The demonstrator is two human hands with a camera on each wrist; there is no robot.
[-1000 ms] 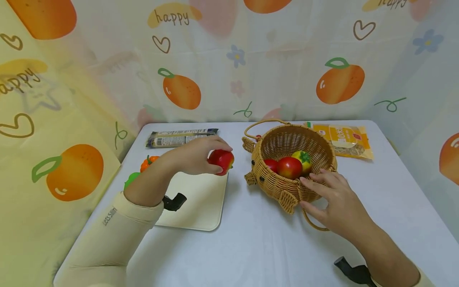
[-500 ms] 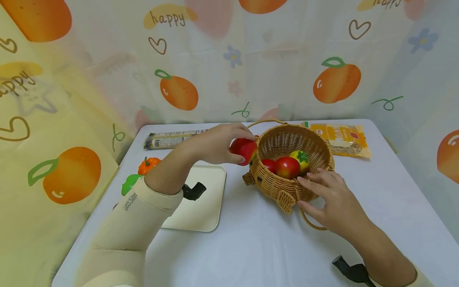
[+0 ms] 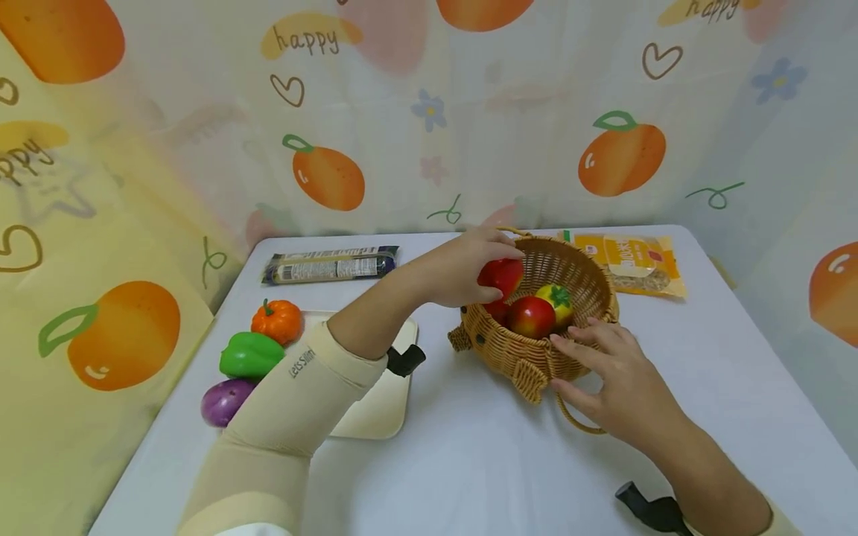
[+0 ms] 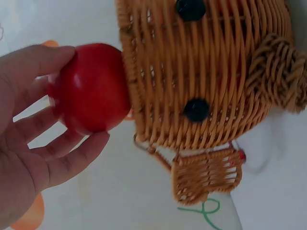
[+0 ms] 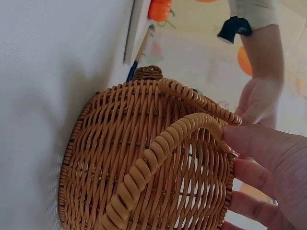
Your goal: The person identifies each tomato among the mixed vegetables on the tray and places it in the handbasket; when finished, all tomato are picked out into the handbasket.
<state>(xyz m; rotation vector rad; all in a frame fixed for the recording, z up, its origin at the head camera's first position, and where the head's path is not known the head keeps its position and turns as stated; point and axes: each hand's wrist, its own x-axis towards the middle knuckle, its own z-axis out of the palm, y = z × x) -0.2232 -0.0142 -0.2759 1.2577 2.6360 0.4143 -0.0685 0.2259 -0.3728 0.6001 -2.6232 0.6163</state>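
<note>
My left hand (image 3: 469,268) grips a red apple (image 4: 98,88) between thumb and fingers, at the left rim of the wicker basket (image 3: 499,353). In the left wrist view the apple is against or very near the rim. My right hand (image 3: 623,380) holds the basket's near right rim, fingers over the edge and thumb outside by the handle (image 5: 158,148). Inside the basket lie a red-and-yellow apple (image 3: 532,317), a yellow fruit with a green top (image 3: 558,301) and another red fruit (image 3: 497,310), partly hidden.
An orange pumpkin (image 3: 278,321), green pepper (image 3: 251,355) and purple eggplant (image 3: 226,402) lie left of a cream tray (image 3: 382,413), which my left arm partly covers. A long dark packet (image 3: 328,266) lies at the back left, an orange bag (image 3: 633,264) behind the basket.
My left hand has carried the red apple rightward from over the tray to the basket's rim. The vegetables at left have come into fuller view. My right hand has stayed at the basket.
</note>
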